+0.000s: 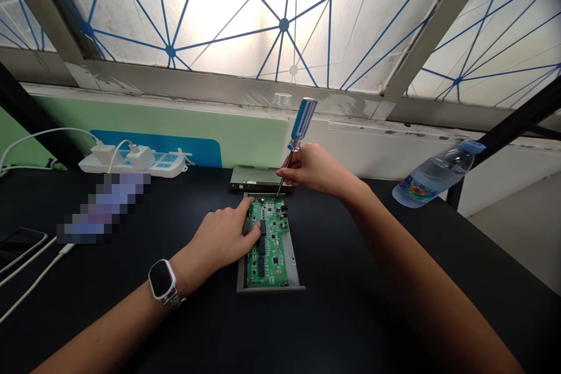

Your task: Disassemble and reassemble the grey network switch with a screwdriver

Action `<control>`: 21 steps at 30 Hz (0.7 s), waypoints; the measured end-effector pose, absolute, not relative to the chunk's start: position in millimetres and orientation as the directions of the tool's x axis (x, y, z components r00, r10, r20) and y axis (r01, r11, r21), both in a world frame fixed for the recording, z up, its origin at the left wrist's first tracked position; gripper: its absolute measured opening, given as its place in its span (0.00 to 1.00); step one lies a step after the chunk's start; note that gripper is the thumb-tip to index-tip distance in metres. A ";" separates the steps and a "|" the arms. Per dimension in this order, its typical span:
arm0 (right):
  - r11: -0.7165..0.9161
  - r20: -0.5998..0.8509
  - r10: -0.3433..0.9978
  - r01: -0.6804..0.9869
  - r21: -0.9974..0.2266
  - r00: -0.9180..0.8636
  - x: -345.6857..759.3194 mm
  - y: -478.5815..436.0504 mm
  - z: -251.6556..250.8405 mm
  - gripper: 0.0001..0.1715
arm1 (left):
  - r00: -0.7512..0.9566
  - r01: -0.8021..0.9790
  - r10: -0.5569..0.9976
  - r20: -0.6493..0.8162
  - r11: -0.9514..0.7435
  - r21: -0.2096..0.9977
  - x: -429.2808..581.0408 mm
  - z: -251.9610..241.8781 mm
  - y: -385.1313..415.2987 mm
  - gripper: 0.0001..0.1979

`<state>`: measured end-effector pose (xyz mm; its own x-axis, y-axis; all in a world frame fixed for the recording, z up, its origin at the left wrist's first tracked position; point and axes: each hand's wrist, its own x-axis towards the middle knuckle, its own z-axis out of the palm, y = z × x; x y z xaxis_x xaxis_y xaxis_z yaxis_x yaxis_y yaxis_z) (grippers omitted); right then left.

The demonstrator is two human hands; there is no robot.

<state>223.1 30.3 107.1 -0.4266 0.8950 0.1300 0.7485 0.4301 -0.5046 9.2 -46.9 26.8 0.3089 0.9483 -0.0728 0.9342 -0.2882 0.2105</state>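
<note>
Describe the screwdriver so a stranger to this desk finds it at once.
On the black table, look to the green circuit board in its grey tray at the centre. The right hand holds the screwdriver over the board's far end. It alone stands up, with a blue-and-white striped handle.

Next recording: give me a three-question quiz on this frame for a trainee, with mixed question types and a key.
1. Multiple choice: what does the right hand hold?
A) a screwdriver
B) a pen
C) a pair of pliers
2. True or false: the left hand rests on the green circuit board.
3. Fill in the gap: the water bottle is on the person's ___ side of the black table.

Key: 1 A; 2 true; 3 right.
</note>
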 end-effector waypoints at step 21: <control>0.340 -0.008 0.844 0.548 -0.764 -0.536 227.2 30.8 106.8 0.08 | 0.313 0.931 0.946 -0.080 -0.289 0.223 10.0 28.8 -46.9 0.31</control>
<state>227.2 30.8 106.8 -0.5358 0.8443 -0.0080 0.5477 0.3404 -0.7643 10.0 -46.9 28.8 0.3128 0.9465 -0.0796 0.9311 -0.2890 0.2225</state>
